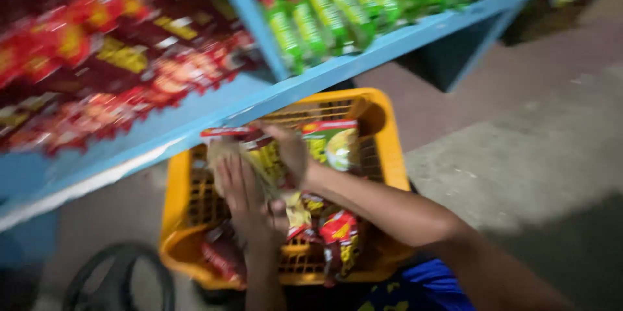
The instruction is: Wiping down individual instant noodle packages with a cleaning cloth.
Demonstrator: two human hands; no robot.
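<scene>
Packets lie in yellow basket under blue shelf | light, crinkly, slippery; take by flat faces | left hand spread flat on them | right hand pinches one

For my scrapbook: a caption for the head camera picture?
Two hands gather snack packets in a yellow plastic basket below blue shelves.

I see a yellow basket, blue shelf, red packets (some yellow-marked) and green packets.
</scene>
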